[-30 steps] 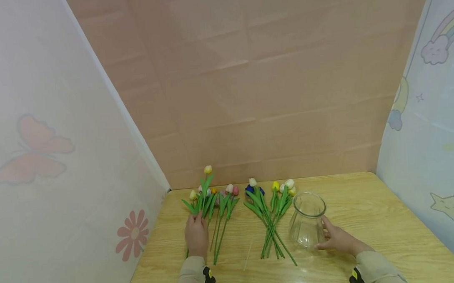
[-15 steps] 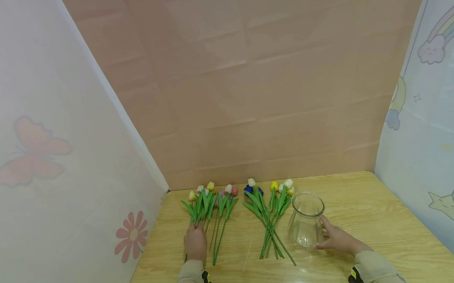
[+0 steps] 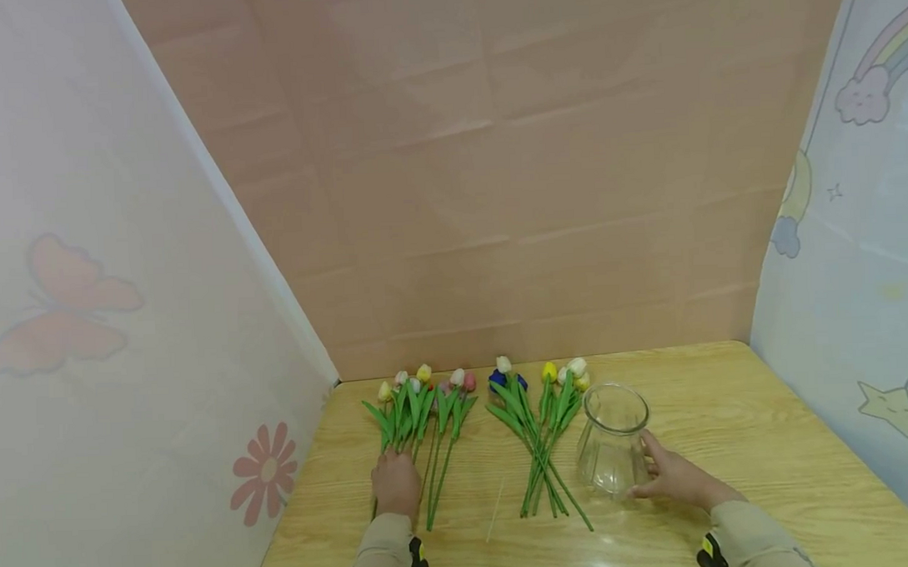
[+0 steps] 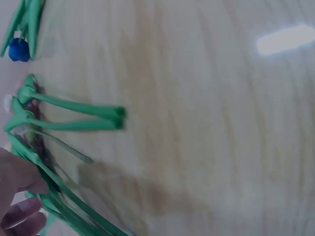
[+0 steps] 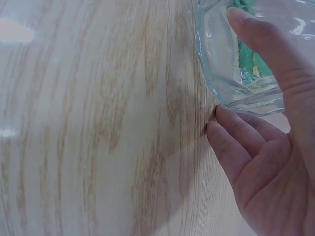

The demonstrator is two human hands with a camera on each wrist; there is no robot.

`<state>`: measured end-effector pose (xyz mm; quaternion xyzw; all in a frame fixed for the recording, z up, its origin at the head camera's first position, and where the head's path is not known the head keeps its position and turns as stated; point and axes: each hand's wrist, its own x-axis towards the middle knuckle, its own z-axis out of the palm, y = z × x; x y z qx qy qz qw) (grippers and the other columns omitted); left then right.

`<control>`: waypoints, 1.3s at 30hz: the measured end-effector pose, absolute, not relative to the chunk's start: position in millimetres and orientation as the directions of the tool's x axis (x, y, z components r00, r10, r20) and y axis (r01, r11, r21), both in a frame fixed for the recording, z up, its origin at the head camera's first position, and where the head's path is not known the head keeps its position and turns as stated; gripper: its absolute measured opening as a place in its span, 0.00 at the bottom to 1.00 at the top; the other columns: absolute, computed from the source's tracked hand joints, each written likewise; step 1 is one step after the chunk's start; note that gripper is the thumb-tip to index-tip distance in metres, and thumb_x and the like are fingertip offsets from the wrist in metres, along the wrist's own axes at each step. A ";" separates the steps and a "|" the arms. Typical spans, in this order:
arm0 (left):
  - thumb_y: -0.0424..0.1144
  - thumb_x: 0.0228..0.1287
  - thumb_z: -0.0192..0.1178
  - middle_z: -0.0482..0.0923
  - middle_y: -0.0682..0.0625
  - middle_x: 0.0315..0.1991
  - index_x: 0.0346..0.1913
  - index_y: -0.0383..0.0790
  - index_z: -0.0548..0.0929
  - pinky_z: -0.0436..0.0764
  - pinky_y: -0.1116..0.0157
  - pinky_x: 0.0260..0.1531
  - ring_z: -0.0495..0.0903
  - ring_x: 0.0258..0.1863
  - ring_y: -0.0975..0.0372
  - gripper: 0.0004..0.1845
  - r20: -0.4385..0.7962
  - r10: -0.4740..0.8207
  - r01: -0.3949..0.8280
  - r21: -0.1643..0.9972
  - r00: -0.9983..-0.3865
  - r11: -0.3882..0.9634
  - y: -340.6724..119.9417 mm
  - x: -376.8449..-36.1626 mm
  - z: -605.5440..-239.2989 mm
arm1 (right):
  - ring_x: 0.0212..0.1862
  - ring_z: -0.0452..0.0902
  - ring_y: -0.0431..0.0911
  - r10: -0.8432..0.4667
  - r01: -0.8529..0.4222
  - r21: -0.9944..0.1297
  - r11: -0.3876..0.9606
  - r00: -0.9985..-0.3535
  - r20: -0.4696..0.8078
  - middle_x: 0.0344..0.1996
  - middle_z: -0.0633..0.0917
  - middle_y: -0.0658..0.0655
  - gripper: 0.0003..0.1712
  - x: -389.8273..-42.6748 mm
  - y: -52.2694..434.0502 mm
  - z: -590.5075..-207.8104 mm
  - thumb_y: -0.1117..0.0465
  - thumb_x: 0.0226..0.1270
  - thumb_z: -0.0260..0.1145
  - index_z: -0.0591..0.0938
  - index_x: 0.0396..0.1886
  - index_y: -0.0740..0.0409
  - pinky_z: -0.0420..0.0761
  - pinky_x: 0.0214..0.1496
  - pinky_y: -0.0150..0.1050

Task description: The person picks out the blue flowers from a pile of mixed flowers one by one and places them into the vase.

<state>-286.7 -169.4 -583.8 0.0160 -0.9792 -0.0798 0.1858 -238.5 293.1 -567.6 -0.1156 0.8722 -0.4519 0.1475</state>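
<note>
My left hand is low over the left group of artificial tulips, its thumb and fingers round green stems. In the left wrist view the thumb and fingertips stand close together at the stems. A yellow-and-white tulip lies at the top of this group among white, pale and pink heads. My right hand rests at the right side of an upright clear glass vase. In the right wrist view its thumb lies straight along the glass, and the other fingertips are at the base edge by the table.
Further tulips, with white, blue and yellow heads and crossed stems, lie between the left group and the vase. A thin pale strip shows on the wooden table. A brown backdrop and printed side panels enclose the table.
My left hand has lowered the raised yellow-and-white tulip down among the left group and drawn slightly toward me. The right hand and the vase stay in place.
</note>
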 end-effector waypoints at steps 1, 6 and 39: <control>0.30 0.55 0.68 0.79 0.39 0.40 0.42 0.37 0.86 0.80 0.51 0.36 0.80 0.39 0.49 0.11 0.387 -0.057 0.009 0.166 -0.920 0.986 -166.1 -286.9 -580.9 | 0.58 0.65 0.79 -0.334 -0.070 -0.820 0.568 -0.930 -0.152 0.63 0.52 0.90 0.69 -238.4 293.3 -567.2 0.54 0.55 0.75 0.31 0.73 0.71 0.75 0.55 0.61; 0.31 0.49 0.73 0.77 0.41 0.38 0.45 0.37 0.83 0.79 0.55 0.35 0.79 0.36 0.50 0.17 0.517 -0.015 0.077 0.157 -0.856 0.984 -140.6 -289.7 -563.8 | 0.58 0.66 0.79 -0.340 -0.087 -0.816 0.572 -0.930 -0.140 0.63 0.52 0.90 0.69 -238.5 294.0 -565.9 0.55 0.55 0.75 0.31 0.73 0.71 0.75 0.55 0.62; 0.38 0.59 0.68 0.81 0.53 0.30 0.41 0.44 0.81 0.73 0.71 0.19 0.79 0.23 0.65 0.09 0.319 0.250 0.340 0.265 -0.914 0.902 28.2 -254.1 -575.9 | 0.58 0.67 0.78 -0.317 -0.064 -0.813 0.579 -0.936 -0.153 0.63 0.54 0.89 0.70 -241.9 293.8 -572.6 0.54 0.53 0.76 0.32 0.73 0.71 0.74 0.56 0.62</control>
